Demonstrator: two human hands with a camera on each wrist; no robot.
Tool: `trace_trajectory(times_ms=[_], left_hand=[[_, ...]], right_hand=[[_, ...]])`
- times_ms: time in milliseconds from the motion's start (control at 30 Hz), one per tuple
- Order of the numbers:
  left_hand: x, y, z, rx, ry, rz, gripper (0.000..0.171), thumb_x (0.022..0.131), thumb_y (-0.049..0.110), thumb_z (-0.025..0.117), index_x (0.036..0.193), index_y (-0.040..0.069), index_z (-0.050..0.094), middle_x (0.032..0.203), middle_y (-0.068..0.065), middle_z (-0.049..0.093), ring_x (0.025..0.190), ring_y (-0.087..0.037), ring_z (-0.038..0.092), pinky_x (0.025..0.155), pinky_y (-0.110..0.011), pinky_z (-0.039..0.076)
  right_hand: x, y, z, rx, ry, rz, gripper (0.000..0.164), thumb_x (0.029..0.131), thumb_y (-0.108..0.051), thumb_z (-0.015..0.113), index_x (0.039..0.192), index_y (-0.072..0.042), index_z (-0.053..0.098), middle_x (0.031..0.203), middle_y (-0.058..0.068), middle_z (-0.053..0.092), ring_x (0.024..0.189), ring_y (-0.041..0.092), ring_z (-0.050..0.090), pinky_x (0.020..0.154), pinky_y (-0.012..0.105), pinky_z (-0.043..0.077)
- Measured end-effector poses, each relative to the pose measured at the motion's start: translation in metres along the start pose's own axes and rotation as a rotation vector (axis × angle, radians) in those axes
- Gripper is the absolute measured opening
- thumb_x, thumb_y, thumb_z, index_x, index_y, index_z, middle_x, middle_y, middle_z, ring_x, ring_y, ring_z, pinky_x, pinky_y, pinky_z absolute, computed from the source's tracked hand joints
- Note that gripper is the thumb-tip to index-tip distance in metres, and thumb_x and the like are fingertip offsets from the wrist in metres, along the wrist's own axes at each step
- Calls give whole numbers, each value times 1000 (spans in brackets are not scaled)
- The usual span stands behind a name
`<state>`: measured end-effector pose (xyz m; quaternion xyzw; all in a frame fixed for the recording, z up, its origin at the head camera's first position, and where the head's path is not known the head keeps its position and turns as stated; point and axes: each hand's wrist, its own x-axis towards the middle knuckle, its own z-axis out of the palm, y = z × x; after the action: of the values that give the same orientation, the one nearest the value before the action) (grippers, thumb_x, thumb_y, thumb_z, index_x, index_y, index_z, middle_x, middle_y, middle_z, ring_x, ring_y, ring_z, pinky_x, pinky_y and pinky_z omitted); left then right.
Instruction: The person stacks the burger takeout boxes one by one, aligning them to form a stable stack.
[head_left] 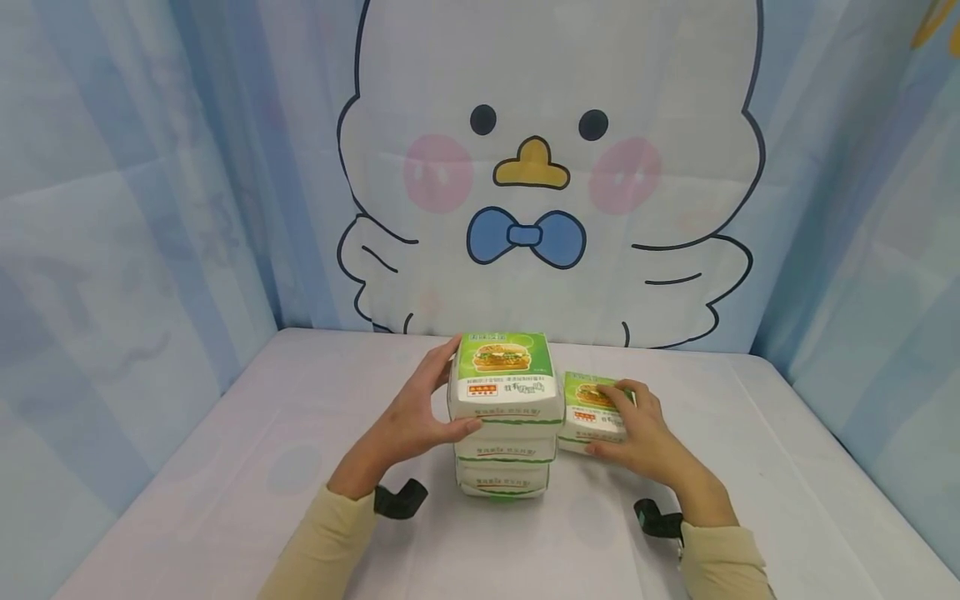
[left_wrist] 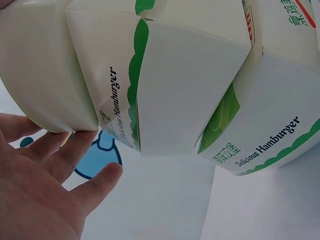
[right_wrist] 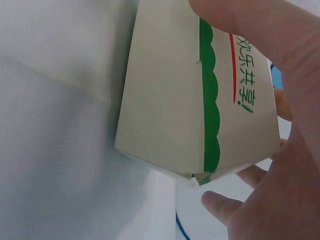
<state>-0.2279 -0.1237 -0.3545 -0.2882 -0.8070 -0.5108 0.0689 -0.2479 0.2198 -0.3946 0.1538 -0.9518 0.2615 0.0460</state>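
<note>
Three white and green hamburger boxes stand stacked on the table, each smaller-looking toward the bottom in the head view. My left hand (head_left: pixel 415 417) grips the top hamburger box (head_left: pixel 506 392) at its left side, thumb at the lower front edge. Below it are the middle box (head_left: pixel 506 450) and the bottom box (head_left: pixel 502 479). Just right of the stack, a separate hamburger box (head_left: pixel 588 417) sits low at the table. My right hand (head_left: pixel 645 437) holds that one, thumb at its front and fingers over its top and right side. The right wrist view shows its green scalloped edge (right_wrist: pixel 211 110).
A pale cloth covers the table (head_left: pixel 225 500). Behind it hangs a curtain (head_left: pixel 540 292) printed with a cartoon bird, and blue-striped curtains (head_left: pixel 112 250) close in the sides. Dark straps (head_left: pixel 401 500) are worn at both wrists.
</note>
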Motion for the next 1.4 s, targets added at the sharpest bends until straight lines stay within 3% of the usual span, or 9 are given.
trace_trajectory(times_ms=[267,567,800,1100,1400], left_hand=[[-1,0,0,-5,-1,0,100,81,24,80,159,19,16,160,-4,27,143,-30,39,115,-62,31],[0,-1,0,-7,-1,-1,100,81,24,80,159,19,16,160,-3,26,143,-29,40,115,-62,31],[0,0,0,-5,4,-2,101,80,25,80,159,20,17,160,-4,27,143,-31,39,116,-62,31],[0,-2,1,-9,5,2,102,80,23,80,159,21,16,159,-3,27,143,-32,39,115,-63,29],[0,-1,2,-17,2,10,102,81,24,80,159,20,16,159,-4,27,143,-32,40,114,-65,30]], right_hand=[[1,3,2,10,9,-21,87,74,-35,86,143,-10,40,157,28,21,143,51,18,108,75,26],[0,4,2,19,-14,16,96,73,-36,86,150,-12,33,154,25,18,137,48,24,104,73,34],[0,4,1,23,-51,41,99,73,-38,85,151,-13,30,160,28,10,141,54,21,104,75,32],[1,7,2,20,-26,20,93,75,-31,83,150,-11,33,158,26,17,139,49,27,103,73,35],[1,5,-3,19,10,37,91,76,-35,83,150,-12,35,157,25,21,134,46,30,98,68,40]])
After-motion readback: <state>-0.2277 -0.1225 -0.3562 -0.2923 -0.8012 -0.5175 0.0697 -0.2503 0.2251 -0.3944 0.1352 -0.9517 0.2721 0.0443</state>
